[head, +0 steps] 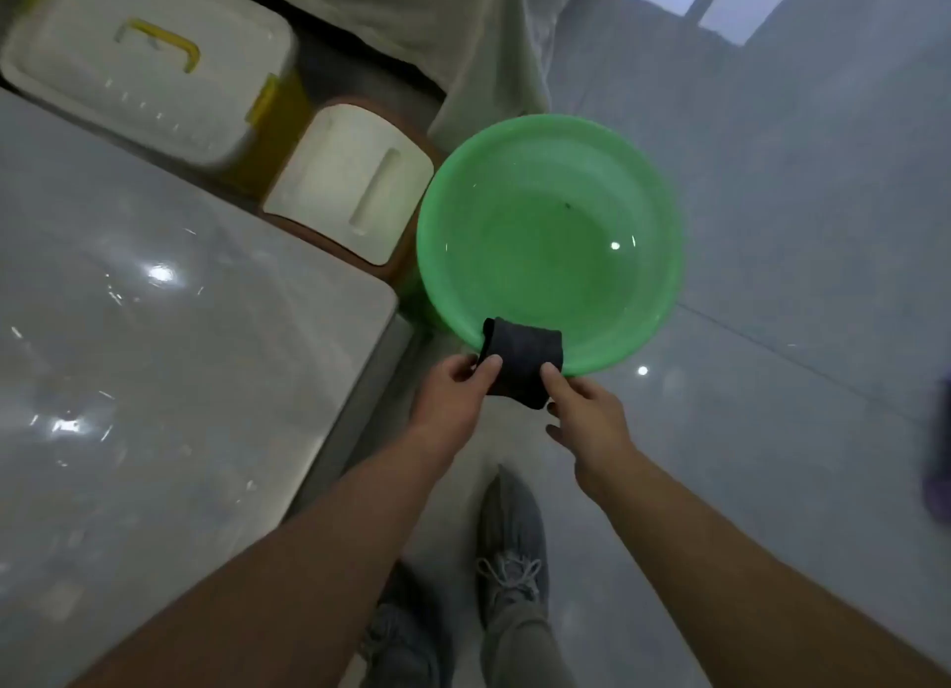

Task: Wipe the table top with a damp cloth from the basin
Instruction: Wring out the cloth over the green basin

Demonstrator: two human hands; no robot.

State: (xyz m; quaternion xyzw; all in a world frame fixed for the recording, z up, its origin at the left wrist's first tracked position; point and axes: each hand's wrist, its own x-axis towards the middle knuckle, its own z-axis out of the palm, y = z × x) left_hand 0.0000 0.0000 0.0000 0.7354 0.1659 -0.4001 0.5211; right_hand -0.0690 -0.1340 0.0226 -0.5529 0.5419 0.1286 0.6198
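Head view: cloth [521, 362] hides basin's [549, 136] near rim.

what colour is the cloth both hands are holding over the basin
Dark grey, nearly black, plain with no pattern; the cloth shows best in the head view.

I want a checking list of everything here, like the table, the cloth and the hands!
Surface: grey glossy table top, bare, with light glare.
Job's things: dark cloth folded, held over the near rim of the green basin, which holds water.
Clutter: white storage box with yellow handle; white stool beside the basin.
Grippers: left hand and right hand both pinch the cloth.
Cables: nothing seen.
Surroundings: grey tiled floor; person's shoes.
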